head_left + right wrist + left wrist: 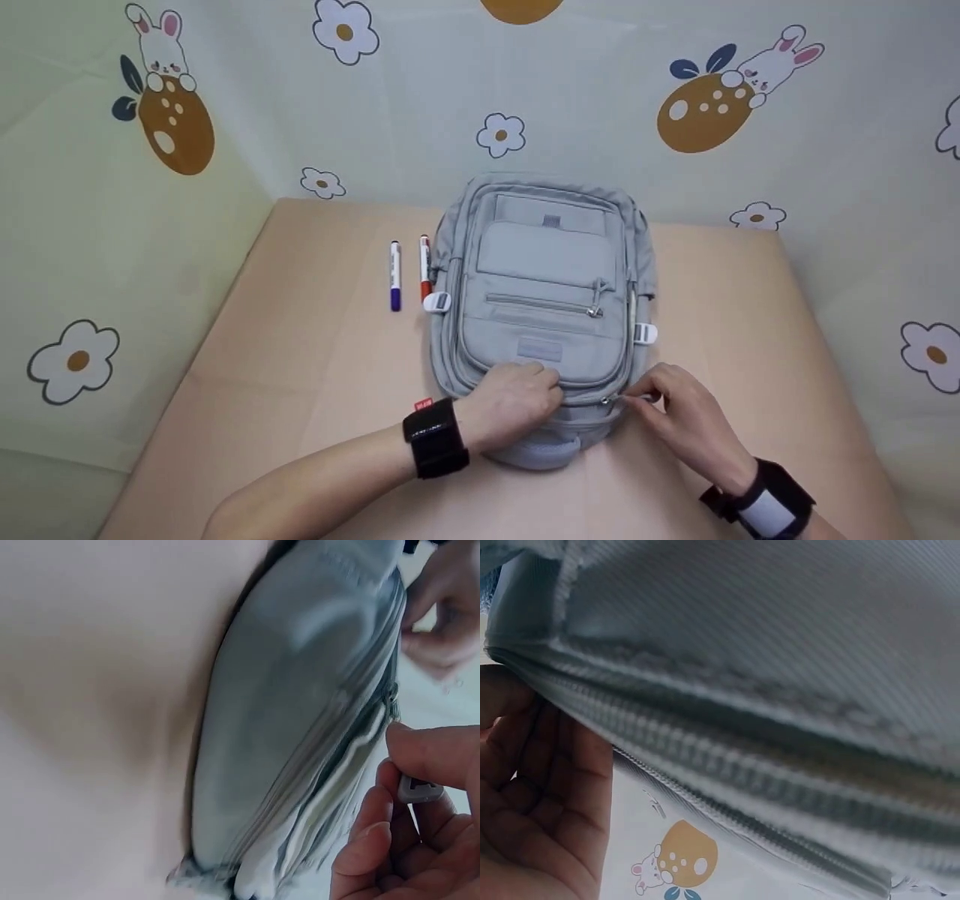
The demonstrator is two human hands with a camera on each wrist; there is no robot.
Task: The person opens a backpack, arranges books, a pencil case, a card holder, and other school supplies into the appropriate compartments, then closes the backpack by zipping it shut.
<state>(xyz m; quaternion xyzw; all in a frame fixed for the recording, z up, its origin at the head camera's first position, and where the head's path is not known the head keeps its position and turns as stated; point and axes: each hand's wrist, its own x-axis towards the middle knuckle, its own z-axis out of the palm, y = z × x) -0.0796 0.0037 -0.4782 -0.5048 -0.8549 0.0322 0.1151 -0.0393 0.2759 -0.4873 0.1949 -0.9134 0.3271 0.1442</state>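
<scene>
Both hands (517, 405) grip backpack (544, 300), lying flat, top end toward the person.

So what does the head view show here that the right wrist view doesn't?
Only the head view shows the two markers beside the backpack, its front pockets and white buckles, and the left hand gripping the near edge. Only the right wrist view shows the right hand pinching the zipper pull up close, with the bag's side seams. Both show the grey backpack, both hands and the tan table.
</scene>
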